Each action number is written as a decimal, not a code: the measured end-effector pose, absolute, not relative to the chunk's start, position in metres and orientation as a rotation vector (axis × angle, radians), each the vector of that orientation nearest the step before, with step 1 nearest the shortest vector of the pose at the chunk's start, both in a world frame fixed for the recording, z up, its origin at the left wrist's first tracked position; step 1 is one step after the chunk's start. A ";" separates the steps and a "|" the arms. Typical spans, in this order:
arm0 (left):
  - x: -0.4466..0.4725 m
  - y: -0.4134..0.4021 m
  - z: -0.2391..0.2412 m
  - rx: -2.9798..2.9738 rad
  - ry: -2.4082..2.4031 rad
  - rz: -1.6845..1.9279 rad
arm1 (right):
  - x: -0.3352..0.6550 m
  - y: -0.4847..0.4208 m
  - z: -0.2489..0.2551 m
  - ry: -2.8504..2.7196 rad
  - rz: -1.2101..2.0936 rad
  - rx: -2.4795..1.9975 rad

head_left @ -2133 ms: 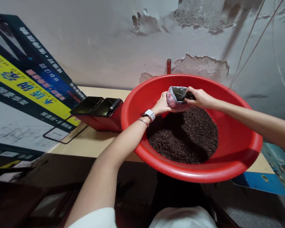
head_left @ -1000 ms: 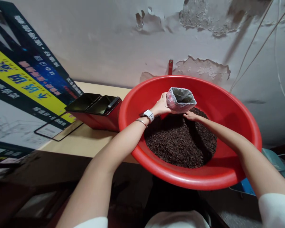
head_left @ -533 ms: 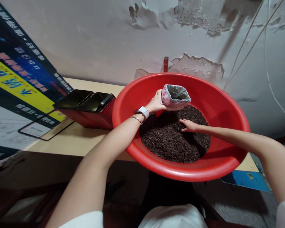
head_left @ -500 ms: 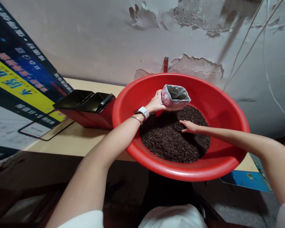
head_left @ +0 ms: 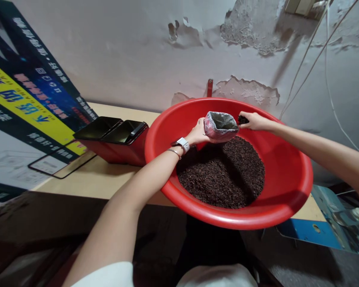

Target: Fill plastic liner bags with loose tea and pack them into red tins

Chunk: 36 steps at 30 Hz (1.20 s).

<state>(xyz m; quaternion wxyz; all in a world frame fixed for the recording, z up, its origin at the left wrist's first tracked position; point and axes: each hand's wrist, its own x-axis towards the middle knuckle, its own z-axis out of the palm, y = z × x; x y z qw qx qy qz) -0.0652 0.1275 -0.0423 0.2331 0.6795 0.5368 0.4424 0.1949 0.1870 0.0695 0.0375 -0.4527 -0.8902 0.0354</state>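
Observation:
My left hand [head_left: 198, 132] is wrapped round an open plastic-lined bag [head_left: 219, 133], its mouth facing up over the big red basin [head_left: 227, 220]. The bag's inside looks greyish green; how full it is I cannot tell. Closed on a clump of dark dried leaves, likely loose tea [head_left: 243, 119], my right hand [head_left: 254, 120] is beside the right edge of the bag's mouth. A broad heap of the same dark leaves [head_left: 224, 179] covers the basin's bottom, below both hands.
Left of the basin stand two dark red open tins [head_left: 119, 149] on the pale tabletop [head_left: 113, 183]. A thin black wire frame [head_left: 60, 175] and a printed banner [head_left: 32, 99] are farther left. Behind is a peeling wall [head_left: 122, 52] with hanging cables [head_left: 305, 59].
My right hand has risen from the heap to beside the bag's mouth, now with a clump of leaves in it. The left hand still holds the bag in about the same place.

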 end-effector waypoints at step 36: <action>-0.063 0.119 -0.036 1.905 1.526 1.109 | 0.066 0.079 -0.085 -3.368 0.231 -0.466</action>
